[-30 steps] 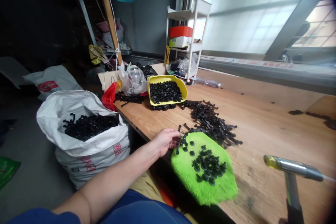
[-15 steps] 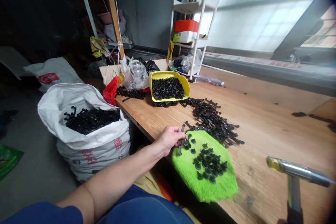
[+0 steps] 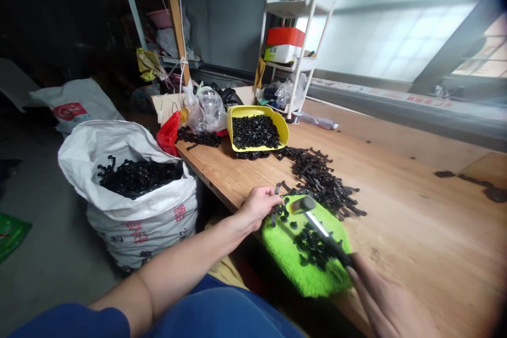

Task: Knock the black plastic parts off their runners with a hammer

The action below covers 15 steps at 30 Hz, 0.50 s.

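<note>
Pinched in the fingers of my left hand (image 3: 259,205) is a slim black strip-shaped part (image 3: 274,215), at the left edge of the green cloth (image 3: 285,266). My right hand (image 3: 382,293), blurred by motion, grips the dark handle of a hammer (image 3: 319,224). The hammer's head is over the cloth, just right of my left fingertips; whether it touches anything I cannot tell. Small black round-headed pieces (image 3: 315,248) lie heaped on the cloth below the hammer, with a few loose ones close to my left fingers.
Behind the cloth spreads a pile of black strip parts (image 3: 317,171). A yellow scoop tray (image 3: 283,129) holds many small black pieces. Left of the wooden table (image 3: 404,195) stands an open white sack (image 3: 138,232) of black parts. A white shelf rack (image 3: 311,26) stands at the back.
The hammer has swung from the far right of the table in over the green cloth, bringing my right hand into view. My left hand still holds the strip part in nearly the same place.
</note>
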Each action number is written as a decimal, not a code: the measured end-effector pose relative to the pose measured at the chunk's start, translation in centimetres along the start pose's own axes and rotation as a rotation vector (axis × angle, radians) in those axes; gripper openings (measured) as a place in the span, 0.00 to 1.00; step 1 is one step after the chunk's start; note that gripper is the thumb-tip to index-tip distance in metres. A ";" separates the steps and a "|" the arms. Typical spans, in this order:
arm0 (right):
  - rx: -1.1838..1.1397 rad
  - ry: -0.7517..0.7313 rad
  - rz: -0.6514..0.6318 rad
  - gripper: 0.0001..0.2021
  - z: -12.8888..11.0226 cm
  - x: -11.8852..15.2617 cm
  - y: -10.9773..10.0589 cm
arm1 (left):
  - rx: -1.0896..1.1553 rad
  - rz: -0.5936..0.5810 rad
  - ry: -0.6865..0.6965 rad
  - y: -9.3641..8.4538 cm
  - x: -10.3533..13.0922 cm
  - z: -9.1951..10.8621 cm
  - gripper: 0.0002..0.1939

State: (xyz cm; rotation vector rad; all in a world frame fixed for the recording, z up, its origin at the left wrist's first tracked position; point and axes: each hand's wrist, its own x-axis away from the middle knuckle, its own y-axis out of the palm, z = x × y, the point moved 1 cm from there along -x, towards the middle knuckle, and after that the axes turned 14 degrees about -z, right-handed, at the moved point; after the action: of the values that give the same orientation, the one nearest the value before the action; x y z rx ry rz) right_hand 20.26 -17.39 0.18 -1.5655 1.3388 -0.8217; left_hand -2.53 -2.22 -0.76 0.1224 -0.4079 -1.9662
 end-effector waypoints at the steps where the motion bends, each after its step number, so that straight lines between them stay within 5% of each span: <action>1: 0.047 -0.043 -0.031 0.17 -0.9 -0.6 -0.3 | 0.016 -0.007 -0.006 0.0 0.0 0.0 0.12; 6: 0.177 -0.018 0.117 0.17 -2.1 -1.0 -0.3 | 0.079 -0.031 -0.022 0.1 -0.2 0.0 0.12; 10: 0.141 0.042 -0.092 0.16 -2.4 -0.7 -0.3 | 0.035 -0.036 0.059 0.0 -0.3 -0.4 0.11; 15: 0.082 0.082 0.036 0.16 -3.5 -0.6 -0.7 | 0.000 -0.056 0.116 -0.1 -0.5 -0.7 0.10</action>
State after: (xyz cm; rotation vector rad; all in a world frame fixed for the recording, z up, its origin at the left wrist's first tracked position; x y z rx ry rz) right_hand 17.27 -17.46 2.16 -1.4537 1.3709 -0.9151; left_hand -2.19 -1.89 -1.53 0.2486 -0.3316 -2.0030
